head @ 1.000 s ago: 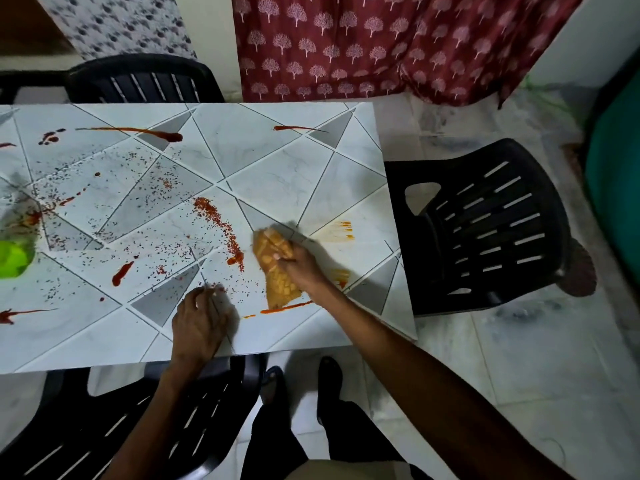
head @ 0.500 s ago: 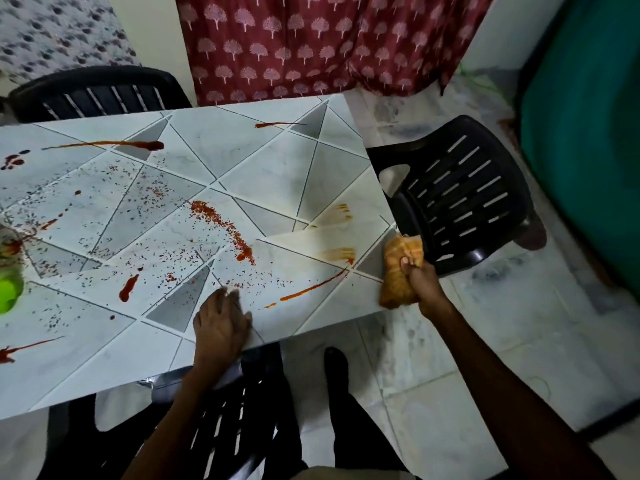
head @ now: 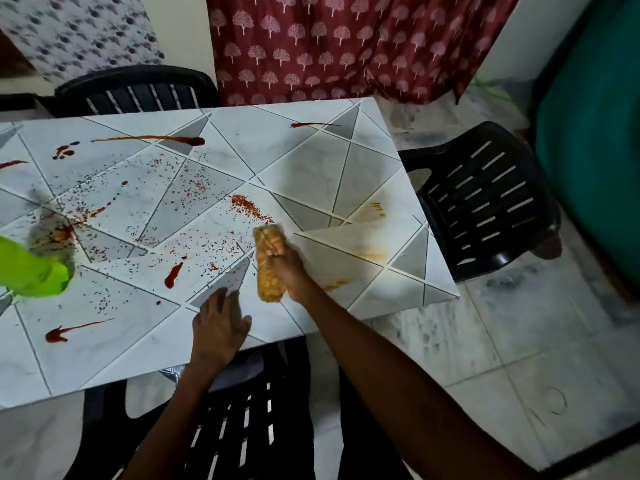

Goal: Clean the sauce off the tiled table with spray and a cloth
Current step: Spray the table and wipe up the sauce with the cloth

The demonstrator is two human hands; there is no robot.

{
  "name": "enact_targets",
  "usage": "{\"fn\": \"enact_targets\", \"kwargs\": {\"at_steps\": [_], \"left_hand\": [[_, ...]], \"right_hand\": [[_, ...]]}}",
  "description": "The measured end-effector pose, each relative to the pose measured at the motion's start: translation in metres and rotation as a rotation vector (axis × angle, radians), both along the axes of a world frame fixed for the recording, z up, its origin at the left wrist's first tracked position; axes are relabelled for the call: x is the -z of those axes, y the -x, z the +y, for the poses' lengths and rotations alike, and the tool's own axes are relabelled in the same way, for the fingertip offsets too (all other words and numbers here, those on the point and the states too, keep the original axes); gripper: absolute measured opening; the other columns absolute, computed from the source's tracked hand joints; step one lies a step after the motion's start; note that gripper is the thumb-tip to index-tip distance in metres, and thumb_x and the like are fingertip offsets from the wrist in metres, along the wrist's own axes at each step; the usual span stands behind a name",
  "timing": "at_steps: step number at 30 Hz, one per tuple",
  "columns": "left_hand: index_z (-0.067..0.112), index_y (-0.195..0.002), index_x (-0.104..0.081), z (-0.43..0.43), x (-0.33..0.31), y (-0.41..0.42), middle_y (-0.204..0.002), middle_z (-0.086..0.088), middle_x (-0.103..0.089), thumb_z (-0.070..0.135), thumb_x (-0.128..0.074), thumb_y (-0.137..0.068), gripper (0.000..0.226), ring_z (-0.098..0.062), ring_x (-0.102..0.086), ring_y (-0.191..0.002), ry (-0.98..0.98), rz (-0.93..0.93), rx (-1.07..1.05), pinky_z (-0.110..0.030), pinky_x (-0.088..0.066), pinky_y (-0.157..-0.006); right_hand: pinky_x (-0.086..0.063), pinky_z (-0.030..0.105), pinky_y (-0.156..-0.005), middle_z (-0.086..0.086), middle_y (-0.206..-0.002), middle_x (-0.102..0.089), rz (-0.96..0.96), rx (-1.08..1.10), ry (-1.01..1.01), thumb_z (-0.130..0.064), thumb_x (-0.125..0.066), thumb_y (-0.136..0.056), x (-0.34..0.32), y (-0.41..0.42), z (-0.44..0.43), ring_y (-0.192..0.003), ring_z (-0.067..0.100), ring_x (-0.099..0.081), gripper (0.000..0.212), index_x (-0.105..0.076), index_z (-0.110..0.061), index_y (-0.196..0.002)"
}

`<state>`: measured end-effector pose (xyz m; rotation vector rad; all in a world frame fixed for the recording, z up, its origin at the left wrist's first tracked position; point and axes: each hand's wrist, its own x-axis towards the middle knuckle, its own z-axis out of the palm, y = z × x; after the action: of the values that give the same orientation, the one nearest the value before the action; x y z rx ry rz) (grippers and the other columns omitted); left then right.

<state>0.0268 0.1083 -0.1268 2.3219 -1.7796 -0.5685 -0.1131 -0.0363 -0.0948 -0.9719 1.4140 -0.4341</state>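
We keep two hands on the worktop (head: pixel 298 168). Our right hand (head: pixel 292 271) is curled tight round the one cloth (head: pixel 268 268), an orange bunch pressed onto the tiles near the middle of the near half. Our left hand (head: pixel 220 327) lies flat, palm down and fingers straight, holding nothing, just beside the cloth and close to the near edge.

One green bottle (head: pixel 31 268) stands at the far left, blurred and cut by the frame edge, well apart from both hands.

We count four thin red streaks (head: pixel 149 138): two along the far side, one at the left edge and one at the near left. One drop-shaped blob (head: pixel 173 275) lies between the bottle and the cloth, and one band of red flakes (head: pixel 249 209) ends just beyond the cloth. Three faint orange smears (head: pixel 372 255) mark the tiles right of the cloth. Fine dark specks cover the left half.

Three black chairs surround the worktop: a far chair (head: pixel 138 90), a right chair (head: pixel 485 202) and a near chair (head: pixel 242 420). One red curtain (head: pixel 346 46) hangs behind.
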Motion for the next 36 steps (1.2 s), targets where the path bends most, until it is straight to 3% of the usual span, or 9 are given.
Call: {"fn": "enact_targets", "kwargs": {"at_steps": [4,7,11,17,24,28,33,36], "left_hand": [[0.013,-0.133,-0.055,0.001,0.002,-0.008,-0.141,-0.014,-0.048,0.037,-0.072,-0.082,0.059,-0.040,-0.051,-0.121,0.014,-0.006,0.034,-0.054,-0.049,-0.087],[0.012,-0.130,-0.056,0.003,0.000,-0.012,-0.138,-0.014,-0.049,0.038,-0.062,-0.085,0.052,-0.039,-0.051,-0.117,0.078,0.006,0.035,-0.052,-0.051,-0.085],[0.010,-0.130,-0.056,-0.003,0.000,-0.018,-0.137,-0.015,-0.050,0.041,-0.052,-0.089,0.051,-0.038,-0.051,-0.117,0.103,0.011,0.080,-0.048,-0.051,-0.086],[0.008,-0.122,-0.058,-0.020,-0.007,0.003,-0.126,-0.014,-0.057,0.028,-0.062,-0.090,0.038,-0.034,-0.057,-0.111,0.220,0.148,0.105,-0.045,-0.053,-0.090],[0.014,-0.121,-0.062,-0.030,-0.005,0.030,-0.124,-0.012,-0.060,0.038,-0.049,-0.091,0.041,-0.033,-0.056,-0.112,0.141,0.102,0.224,-0.042,-0.051,-0.092],[0.013,-0.122,-0.060,-0.024,-0.008,0.031,-0.127,-0.014,-0.058,0.038,-0.053,-0.089,0.042,-0.034,-0.055,-0.112,0.140,0.123,0.210,-0.043,-0.051,-0.092],[0.010,-0.132,-0.054,-0.016,-0.010,0.014,-0.134,-0.017,-0.052,0.039,-0.060,-0.089,0.053,-0.036,-0.050,-0.118,0.138,0.103,0.166,-0.045,-0.046,-0.096],[0.007,-0.135,-0.053,-0.013,-0.007,0.003,-0.139,-0.020,-0.049,0.035,-0.068,-0.088,0.058,-0.040,-0.048,-0.122,0.095,0.065,0.125,-0.047,-0.045,-0.099]], "right_hand": [[-0.056,0.048,-0.098,0.019,-0.123,-0.068,-0.056,-0.045,-0.004,-0.011,-0.057,-0.099,-0.016,-0.022,0.005,-0.113,0.036,-0.067,0.029,-0.063,-0.006,-0.127],[-0.056,0.051,-0.097,0.014,-0.119,-0.070,-0.038,-0.025,0.069,-0.025,-0.063,-0.093,-0.026,0.005,0.008,-0.109,0.034,-0.068,0.038,-0.063,-0.011,-0.128],[-0.055,0.046,-0.093,0.009,-0.109,-0.072,-0.115,0.132,0.109,-0.014,-0.063,-0.098,-0.041,0.076,0.018,-0.100,0.030,-0.069,0.017,-0.068,-0.016,-0.114],[-0.060,0.043,-0.089,0.014,-0.118,-0.072,-0.090,0.433,0.104,-0.017,-0.059,-0.102,-0.057,0.216,0.044,-0.103,0.030,-0.071,0.030,-0.063,-0.003,-0.128],[-0.056,0.045,-0.089,0.023,-0.127,-0.065,0.072,0.623,0.098,-0.019,-0.056,-0.104,-0.035,0.310,0.054,-0.109,0.039,-0.066,0.031,-0.061,-0.001,-0.129],[-0.053,0.053,-0.100,0.022,-0.131,-0.065,0.087,0.585,0.059,-0.022,-0.055,-0.105,-0.019,0.290,0.049,-0.117,0.040,-0.064,0.035,-0.058,-0.004,-0.135],[-0.055,0.052,-0.098,0.016,-0.123,-0.069,0.015,0.491,0.034,-0.023,-0.056,-0.104,-0.018,0.203,0.046,-0.107,0.033,-0.068,0.025,-0.064,-0.011,-0.124],[-0.055,0.048,-0.099,0.013,-0.125,-0.067,0.008,0.386,0.015,-0.018,-0.054,-0.104,-0.015,0.139,0.044,-0.108,0.031,-0.066,0.033,-0.059,-0.008,-0.136]]}}
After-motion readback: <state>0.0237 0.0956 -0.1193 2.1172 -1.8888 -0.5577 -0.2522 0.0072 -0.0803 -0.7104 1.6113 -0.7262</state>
